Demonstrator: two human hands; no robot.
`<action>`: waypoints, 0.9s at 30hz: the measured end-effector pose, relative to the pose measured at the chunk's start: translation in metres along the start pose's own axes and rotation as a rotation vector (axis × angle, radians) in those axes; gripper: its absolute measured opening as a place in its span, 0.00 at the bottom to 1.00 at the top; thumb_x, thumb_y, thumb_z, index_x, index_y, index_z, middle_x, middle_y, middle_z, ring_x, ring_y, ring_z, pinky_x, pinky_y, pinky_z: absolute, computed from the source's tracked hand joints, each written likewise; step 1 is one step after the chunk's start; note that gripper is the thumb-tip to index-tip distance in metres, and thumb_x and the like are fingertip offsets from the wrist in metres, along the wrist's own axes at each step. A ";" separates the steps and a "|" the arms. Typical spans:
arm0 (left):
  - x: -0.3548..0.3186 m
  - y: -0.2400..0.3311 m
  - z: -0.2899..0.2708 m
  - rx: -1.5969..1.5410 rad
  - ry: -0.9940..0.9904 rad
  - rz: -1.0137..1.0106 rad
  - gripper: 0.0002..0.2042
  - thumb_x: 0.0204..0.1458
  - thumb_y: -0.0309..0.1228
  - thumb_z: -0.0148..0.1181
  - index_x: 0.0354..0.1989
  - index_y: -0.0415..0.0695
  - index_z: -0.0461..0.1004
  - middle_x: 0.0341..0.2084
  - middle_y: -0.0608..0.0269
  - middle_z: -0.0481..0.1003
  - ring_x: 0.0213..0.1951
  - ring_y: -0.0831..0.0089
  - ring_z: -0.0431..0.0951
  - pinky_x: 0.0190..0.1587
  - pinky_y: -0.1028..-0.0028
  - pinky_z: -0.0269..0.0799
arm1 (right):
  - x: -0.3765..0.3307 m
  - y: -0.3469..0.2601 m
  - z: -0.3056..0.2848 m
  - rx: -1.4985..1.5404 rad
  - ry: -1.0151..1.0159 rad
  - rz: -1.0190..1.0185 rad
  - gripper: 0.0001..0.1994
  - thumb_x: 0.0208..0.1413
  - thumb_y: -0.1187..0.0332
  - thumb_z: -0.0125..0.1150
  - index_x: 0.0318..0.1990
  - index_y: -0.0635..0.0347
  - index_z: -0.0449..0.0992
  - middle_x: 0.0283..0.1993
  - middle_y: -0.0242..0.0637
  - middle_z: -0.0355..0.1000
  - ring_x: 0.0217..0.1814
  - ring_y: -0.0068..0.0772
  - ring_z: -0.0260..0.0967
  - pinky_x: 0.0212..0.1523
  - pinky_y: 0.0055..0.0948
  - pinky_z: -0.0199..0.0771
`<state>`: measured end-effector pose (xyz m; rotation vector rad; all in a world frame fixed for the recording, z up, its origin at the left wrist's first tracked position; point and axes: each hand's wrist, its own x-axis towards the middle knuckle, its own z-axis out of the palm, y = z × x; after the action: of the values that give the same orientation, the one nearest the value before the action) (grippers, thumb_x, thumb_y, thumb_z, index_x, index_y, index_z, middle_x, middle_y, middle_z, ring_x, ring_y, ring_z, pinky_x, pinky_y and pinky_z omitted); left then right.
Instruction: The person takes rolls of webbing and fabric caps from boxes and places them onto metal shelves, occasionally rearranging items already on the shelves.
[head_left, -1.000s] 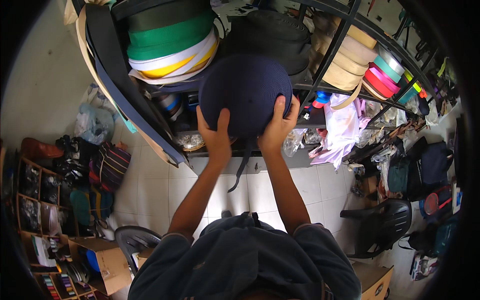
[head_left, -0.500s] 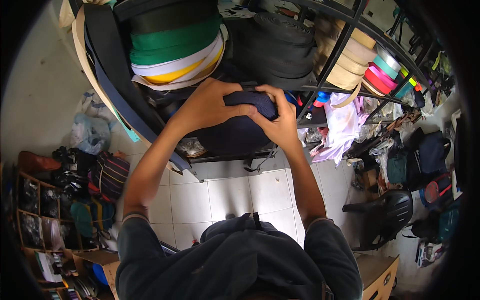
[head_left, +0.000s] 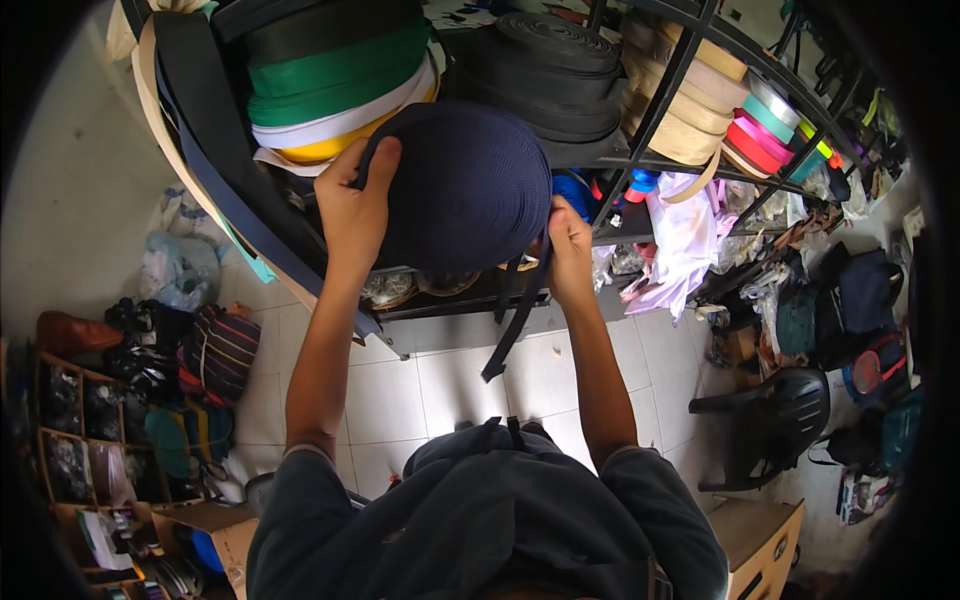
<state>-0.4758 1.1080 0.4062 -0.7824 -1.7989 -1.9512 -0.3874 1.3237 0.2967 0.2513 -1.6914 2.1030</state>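
Between my hands is a large roll of navy blue webbing (head_left: 465, 185), its flat coiled face tilted up toward me. My left hand (head_left: 358, 200) grips its left edge, thumb on the face and fingers hidden behind. My right hand (head_left: 568, 240) is closed on the right edge, where the strap's loose end (head_left: 515, 325) hangs down below the roll. Behind it on the black metal rack (head_left: 660, 100) sit a stack of green, white and yellow rolls (head_left: 335, 80) and a stack of black webbing rolls (head_left: 560, 75).
Beige rolls (head_left: 690, 110) and bright coloured rolls (head_left: 760, 140) fill the rack's right side. Long straps (head_left: 215, 160) hang at its left. A black plastic chair (head_left: 765, 425) stands right, a cardboard box (head_left: 755, 545) below it. Bags (head_left: 225, 350) and a wooden cubby shelf (head_left: 75, 430) are left.
The navy roll has been turned so its coiled face shows. My hands have moved apart to its opposite edges, and the loose strap end now dangles.
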 end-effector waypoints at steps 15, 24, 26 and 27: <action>-0.063 -0.023 0.095 -0.397 0.664 -0.160 0.17 0.62 0.39 0.43 0.34 0.36 0.72 0.30 0.66 0.73 0.35 0.80 0.69 0.41 0.78 0.65 | 0.012 -0.027 0.040 0.096 0.454 -0.212 0.20 0.56 0.67 0.59 0.52 0.65 0.62 0.49 0.39 0.64 0.51 0.27 0.61 0.56 0.26 0.58; -0.046 -0.002 0.077 -0.236 0.052 0.081 0.25 0.50 0.41 0.55 0.51 0.36 0.64 0.43 0.53 0.72 0.44 0.67 0.72 0.49 0.70 0.66 | 0.023 -0.062 -0.029 -0.228 0.263 -0.337 0.24 0.44 0.73 0.68 0.50 0.65 0.66 0.43 0.39 0.72 0.45 0.27 0.70 0.48 0.23 0.67; -0.022 0.028 0.077 0.108 -0.236 0.189 0.27 0.45 0.37 0.61 0.53 0.38 0.64 0.44 0.52 0.72 0.44 0.66 0.72 0.48 0.69 0.67 | 0.028 -0.079 -0.044 -0.436 0.033 -0.367 0.26 0.42 0.73 0.70 0.51 0.64 0.66 0.43 0.41 0.73 0.45 0.28 0.71 0.47 0.24 0.68; -0.011 0.045 0.078 0.326 -0.408 0.231 0.29 0.42 0.35 0.64 0.54 0.40 0.63 0.45 0.51 0.73 0.44 0.65 0.73 0.47 0.69 0.67 | 0.030 -0.086 -0.045 -0.534 -0.091 -0.378 0.27 0.41 0.72 0.71 0.51 0.63 0.66 0.42 0.43 0.74 0.46 0.29 0.72 0.47 0.25 0.69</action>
<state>-0.4283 1.1788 0.4370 -1.2732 -2.0702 -1.3755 -0.3707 1.3876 0.3742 0.4603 -1.9997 1.3368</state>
